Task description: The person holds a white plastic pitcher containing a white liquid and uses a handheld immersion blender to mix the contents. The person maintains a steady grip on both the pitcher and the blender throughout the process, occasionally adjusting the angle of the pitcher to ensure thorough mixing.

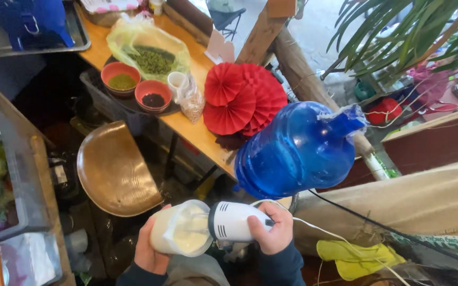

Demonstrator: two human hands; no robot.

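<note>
My left hand (149,253) grips a clear plastic cup (178,229) filled with pale cream, tilted toward my right. My right hand (275,231) holds a white electric hand mixer (232,222) by its handle. The mixer's beaters are sunk in the cream inside the cup. A white cord (340,247) runs from the mixer off to the right. Both hands are low in the view, close to my body.
A big blue water jug (292,151) lies on its side just above the mixer. Red paper fans (242,98), red bowls (121,76) of green powder and dark seeds, and a bag of green beans (152,55) sit on the wooden table (194,132). A round brass tray (113,168) is on the left.
</note>
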